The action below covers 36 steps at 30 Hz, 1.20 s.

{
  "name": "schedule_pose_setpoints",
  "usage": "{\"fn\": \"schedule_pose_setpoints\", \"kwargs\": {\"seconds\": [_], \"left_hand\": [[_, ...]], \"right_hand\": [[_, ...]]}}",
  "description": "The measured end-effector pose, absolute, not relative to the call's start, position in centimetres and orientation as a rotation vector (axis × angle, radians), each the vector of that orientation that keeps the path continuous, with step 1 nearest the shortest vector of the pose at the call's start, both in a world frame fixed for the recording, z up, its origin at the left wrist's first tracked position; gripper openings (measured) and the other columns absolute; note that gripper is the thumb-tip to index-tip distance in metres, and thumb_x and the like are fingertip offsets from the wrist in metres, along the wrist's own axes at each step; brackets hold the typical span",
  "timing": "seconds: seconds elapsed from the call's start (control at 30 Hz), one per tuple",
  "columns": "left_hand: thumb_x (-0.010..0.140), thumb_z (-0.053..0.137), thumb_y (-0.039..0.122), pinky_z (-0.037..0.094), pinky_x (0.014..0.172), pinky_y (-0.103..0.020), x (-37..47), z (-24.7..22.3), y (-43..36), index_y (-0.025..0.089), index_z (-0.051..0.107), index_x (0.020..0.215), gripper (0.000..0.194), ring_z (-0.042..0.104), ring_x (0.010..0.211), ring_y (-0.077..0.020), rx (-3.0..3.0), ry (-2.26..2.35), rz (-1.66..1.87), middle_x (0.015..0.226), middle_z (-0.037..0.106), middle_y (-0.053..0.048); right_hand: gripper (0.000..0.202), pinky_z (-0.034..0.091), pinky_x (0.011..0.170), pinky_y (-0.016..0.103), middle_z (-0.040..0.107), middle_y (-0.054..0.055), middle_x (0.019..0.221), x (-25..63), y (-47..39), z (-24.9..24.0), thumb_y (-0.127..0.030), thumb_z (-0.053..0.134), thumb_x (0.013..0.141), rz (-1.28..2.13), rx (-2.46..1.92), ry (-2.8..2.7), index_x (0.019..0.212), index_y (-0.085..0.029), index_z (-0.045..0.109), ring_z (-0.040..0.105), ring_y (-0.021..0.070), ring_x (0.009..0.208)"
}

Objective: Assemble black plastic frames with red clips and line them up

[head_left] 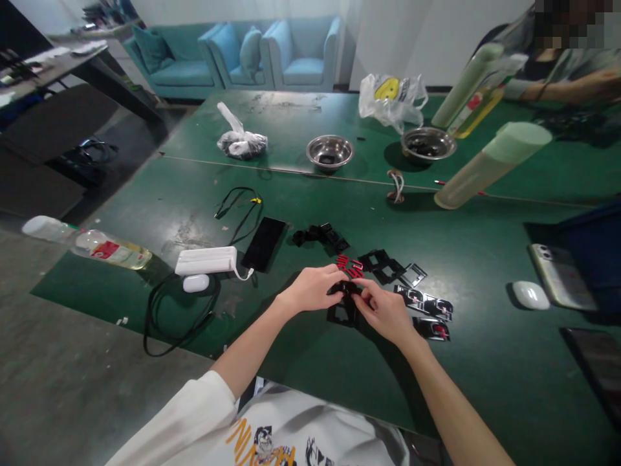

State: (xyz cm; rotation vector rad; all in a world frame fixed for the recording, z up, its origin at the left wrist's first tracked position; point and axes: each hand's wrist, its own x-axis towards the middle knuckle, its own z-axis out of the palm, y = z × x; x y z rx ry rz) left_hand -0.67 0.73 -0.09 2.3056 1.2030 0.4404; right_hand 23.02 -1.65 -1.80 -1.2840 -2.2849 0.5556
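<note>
Fingers of my left hand point(317, 288) and my right hand point(387, 312) meet on a small black plastic part point(345, 287), both closed on it. Its exact kind is too small to tell. Just below it on the table lies a flat black frame piece point(341, 315). Beyond my fingertips are several small red pieces point(355, 269). Black square frames point(385, 265) lie past my right hand, with glossy black-and-silver pieces point(423, 302) and another with a red mark point(431, 329) beside it. Farther off is a group of black parts point(325, 237).
To the left are a black phone point(264, 243), a white power bank point(206, 260), cables and a bottle point(111, 250). Metal bowls point(330, 153), a plastic bag point(392, 100) and a tall tumbler point(492, 166) stand farther back. A person sits at the far right.
</note>
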Motion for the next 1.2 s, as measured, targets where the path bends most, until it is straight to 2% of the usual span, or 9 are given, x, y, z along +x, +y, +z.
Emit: {"fn": "schedule_pose_setpoints", "kwargs": {"seconds": [0.27,0.5,0.93,1.2], "left_hand": [[0.092,0.068,0.025,0.054,0.079,-0.025,-0.68,0.32,0.81,0.025,0.070,0.115,0.023,0.073,0.093,-0.0176,2.281,1.186,0.404,0.104,0.075,0.000],[0.091,0.069,0.025,0.051,0.077,-0.024,-0.69,0.38,0.88,0.025,0.069,0.114,0.023,0.072,0.089,-0.0165,2.288,1.180,0.384,0.096,0.074,0.002],[0.091,0.066,0.026,0.049,0.075,-0.023,-0.69,0.09,0.98,0.026,0.068,0.113,0.022,0.071,0.091,-0.0160,2.302,1.177,0.397,0.099,0.074,0.002],[0.090,0.069,0.029,0.043,0.063,-0.024,-0.56,0.53,0.98,0.027,0.067,0.113,0.024,0.070,0.074,-0.0152,2.320,1.186,0.353,0.077,0.069,0.006]], "right_hand": [[0.027,0.043,0.056,0.026,0.070,-0.003,0.074,23.17,-1.63,-1.87,-0.033,0.054,0.103,0.590,-1.281,-2.281,0.126,-0.021,0.063,0.061,0.0137,0.052],[0.026,0.043,0.055,0.026,0.068,-0.004,0.072,23.03,-1.53,-1.47,-0.033,0.054,0.102,0.584,-1.258,-2.275,0.123,-0.021,0.062,0.059,0.0132,0.050],[0.026,0.042,0.054,0.027,0.068,-0.004,0.073,23.13,-1.53,-1.85,-0.035,0.053,0.103,0.576,-1.237,-2.278,0.125,-0.023,0.061,0.059,0.0138,0.049],[0.037,0.046,0.053,0.027,0.066,-0.005,0.072,23.66,-1.69,-1.93,-0.033,0.055,0.102,0.573,-1.201,-2.290,0.137,-0.021,0.052,0.059,0.0144,0.050]]}}
